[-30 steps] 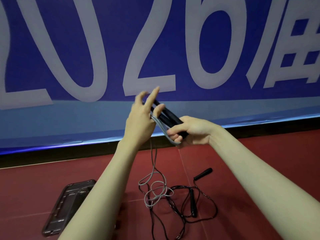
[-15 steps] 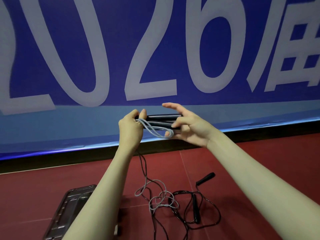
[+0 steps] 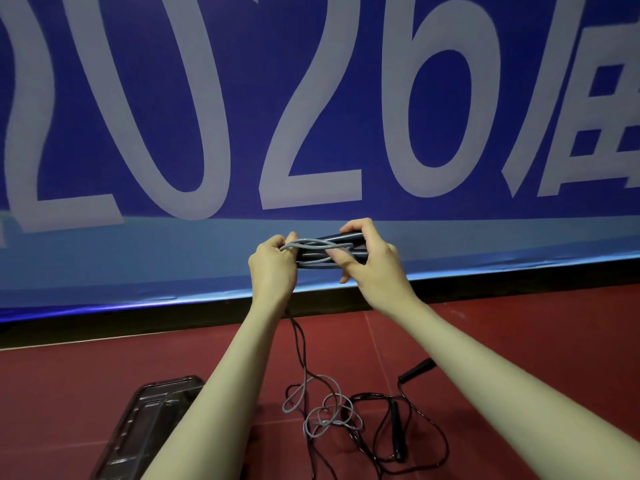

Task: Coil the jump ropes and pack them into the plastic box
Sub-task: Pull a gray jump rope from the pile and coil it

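hands: 2 [image 3: 273, 265] [image 3: 372, 261] | jump ropes: 2, grey [image 3: 325, 410], black [image 3: 426, 431] | plastic box: 1 [image 3: 145, 427]

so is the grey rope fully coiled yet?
No. A few turns of the grey rope wrap the black handles held in both hands; the rest hangs down to loose loops on the red floor.

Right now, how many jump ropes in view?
2. The grey rope is being wound round its black handles, held by the left hand and right hand, tail trailing to the floor. The black rope lies loose on the floor. More may be hidden behind the arms.
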Action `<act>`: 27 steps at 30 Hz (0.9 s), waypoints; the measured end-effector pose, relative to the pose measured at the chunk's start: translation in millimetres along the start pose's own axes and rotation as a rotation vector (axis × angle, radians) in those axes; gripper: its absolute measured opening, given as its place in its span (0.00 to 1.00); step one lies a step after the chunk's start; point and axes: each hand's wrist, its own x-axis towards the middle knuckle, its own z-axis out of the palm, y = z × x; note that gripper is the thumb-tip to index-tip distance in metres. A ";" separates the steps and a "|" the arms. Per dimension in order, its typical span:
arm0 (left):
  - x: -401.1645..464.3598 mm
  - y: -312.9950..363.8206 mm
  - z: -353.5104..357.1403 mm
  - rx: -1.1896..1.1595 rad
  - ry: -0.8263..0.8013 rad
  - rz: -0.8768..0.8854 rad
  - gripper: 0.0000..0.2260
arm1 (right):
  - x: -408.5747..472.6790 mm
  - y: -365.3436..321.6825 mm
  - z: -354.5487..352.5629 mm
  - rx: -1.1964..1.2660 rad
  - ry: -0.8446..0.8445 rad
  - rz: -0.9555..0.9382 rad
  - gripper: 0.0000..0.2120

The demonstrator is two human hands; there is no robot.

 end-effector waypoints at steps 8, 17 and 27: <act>-3.1 6.5 1.3 0.077 0.011 0.040 0.20 | 3.1 14.5 -14.0 -0.483 -0.020 -0.100 0.15; -3.9 9.8 0.0 0.110 0.077 0.108 0.20 | 3.8 10.3 -15.4 -0.454 -0.089 0.003 0.10; -5.8 12.5 6.6 0.116 0.145 0.169 0.16 | 10.9 6.2 -1.3 -0.255 0.080 0.421 0.18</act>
